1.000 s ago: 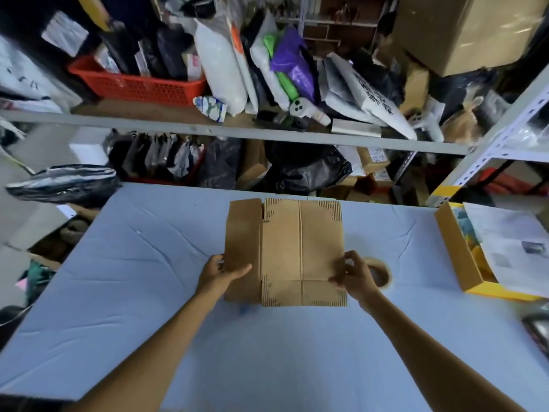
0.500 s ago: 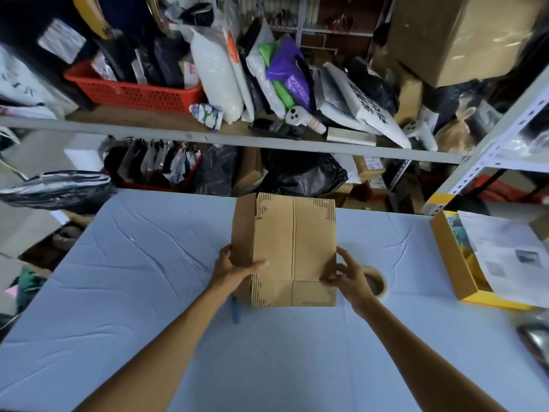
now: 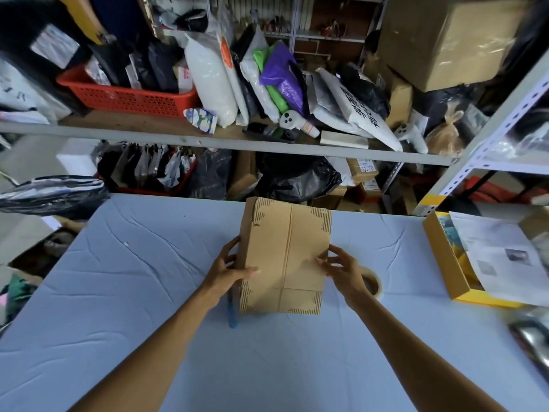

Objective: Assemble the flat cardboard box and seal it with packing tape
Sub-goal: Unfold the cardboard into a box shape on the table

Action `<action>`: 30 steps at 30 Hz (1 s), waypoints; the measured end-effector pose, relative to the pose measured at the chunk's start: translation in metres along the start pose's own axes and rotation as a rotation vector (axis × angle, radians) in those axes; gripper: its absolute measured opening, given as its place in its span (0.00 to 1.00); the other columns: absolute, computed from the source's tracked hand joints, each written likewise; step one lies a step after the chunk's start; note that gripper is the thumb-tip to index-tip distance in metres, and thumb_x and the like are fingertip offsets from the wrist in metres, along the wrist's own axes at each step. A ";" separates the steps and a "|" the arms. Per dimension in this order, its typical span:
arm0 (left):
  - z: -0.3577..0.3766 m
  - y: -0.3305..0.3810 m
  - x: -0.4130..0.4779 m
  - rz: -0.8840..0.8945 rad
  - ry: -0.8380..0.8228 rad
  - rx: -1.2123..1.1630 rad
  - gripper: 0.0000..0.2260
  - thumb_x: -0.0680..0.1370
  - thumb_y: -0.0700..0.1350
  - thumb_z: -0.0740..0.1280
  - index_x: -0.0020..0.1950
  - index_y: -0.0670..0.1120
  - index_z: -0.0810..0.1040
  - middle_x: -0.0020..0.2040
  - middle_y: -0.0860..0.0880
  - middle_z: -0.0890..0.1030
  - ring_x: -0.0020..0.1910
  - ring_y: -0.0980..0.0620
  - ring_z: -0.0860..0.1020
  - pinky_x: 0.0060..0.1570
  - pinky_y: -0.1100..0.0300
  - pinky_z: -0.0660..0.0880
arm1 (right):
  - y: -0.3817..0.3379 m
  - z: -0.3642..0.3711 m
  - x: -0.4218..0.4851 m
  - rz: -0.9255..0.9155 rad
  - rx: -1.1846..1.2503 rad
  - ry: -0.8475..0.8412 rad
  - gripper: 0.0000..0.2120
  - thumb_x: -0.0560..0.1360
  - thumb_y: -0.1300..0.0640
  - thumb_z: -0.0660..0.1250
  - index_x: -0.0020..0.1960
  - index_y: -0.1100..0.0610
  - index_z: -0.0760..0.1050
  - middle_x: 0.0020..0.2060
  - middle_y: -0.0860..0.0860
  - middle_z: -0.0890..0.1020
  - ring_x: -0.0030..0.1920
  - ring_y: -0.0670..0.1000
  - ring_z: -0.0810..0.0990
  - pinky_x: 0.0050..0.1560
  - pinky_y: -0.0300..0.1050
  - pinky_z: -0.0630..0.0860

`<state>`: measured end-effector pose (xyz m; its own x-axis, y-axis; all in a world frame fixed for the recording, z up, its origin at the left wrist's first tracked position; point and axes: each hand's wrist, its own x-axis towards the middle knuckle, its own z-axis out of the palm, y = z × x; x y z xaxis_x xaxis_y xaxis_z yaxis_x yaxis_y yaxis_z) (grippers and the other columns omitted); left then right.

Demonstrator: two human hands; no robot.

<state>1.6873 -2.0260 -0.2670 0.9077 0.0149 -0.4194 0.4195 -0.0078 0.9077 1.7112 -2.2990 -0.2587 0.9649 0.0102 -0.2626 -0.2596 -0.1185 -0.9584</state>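
The box (image 3: pixel 283 257) has been raised off the bench (image 3: pixel 118 278), left hand (image 3: pixel 228 270) and right hand (image 3: pixel 341 267) pinching its sides; opening it seems next.

A table (image 3: pixel 118 292) covered in a wrinkled pale blue sheet is carrying everything here. A roll of packing tape (image 3: pixel 375 283) is lying flat on it. To the right of the roll, a yellow tray (image 3: pixel 442 263) of papers is sitting at the table's edge. To the left of the roll, a blue pen (image 3: pixel 231 313) is lying on the sheet.
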 end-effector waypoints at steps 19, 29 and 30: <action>0.015 -0.007 0.006 0.106 -0.016 0.285 0.34 0.74 0.43 0.71 0.75 0.54 0.57 0.64 0.52 0.70 0.62 0.53 0.70 0.62 0.52 0.71 | 0.005 -0.013 0.002 -0.047 -0.274 0.155 0.30 0.70 0.52 0.76 0.68 0.46 0.68 0.43 0.52 0.84 0.43 0.53 0.82 0.41 0.51 0.78; 0.023 -0.003 0.009 0.168 0.058 0.253 0.32 0.77 0.37 0.66 0.76 0.54 0.55 0.67 0.50 0.70 0.63 0.50 0.73 0.60 0.50 0.74 | -0.002 -0.011 0.006 0.029 -0.167 0.042 0.34 0.70 0.60 0.76 0.72 0.57 0.65 0.58 0.57 0.77 0.54 0.58 0.80 0.57 0.58 0.78; 0.022 -0.004 0.009 0.169 0.079 0.254 0.32 0.77 0.37 0.65 0.76 0.54 0.56 0.68 0.49 0.70 0.63 0.49 0.73 0.60 0.49 0.74 | -0.001 -0.011 0.005 0.022 -0.194 0.071 0.35 0.70 0.60 0.75 0.72 0.57 0.64 0.60 0.57 0.75 0.55 0.57 0.79 0.57 0.56 0.77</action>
<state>1.6936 -2.0478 -0.2750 0.9653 0.0701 -0.2516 0.2612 -0.2658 0.9280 1.7170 -2.3098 -0.2582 0.9612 -0.0642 -0.2682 -0.2747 -0.3071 -0.9112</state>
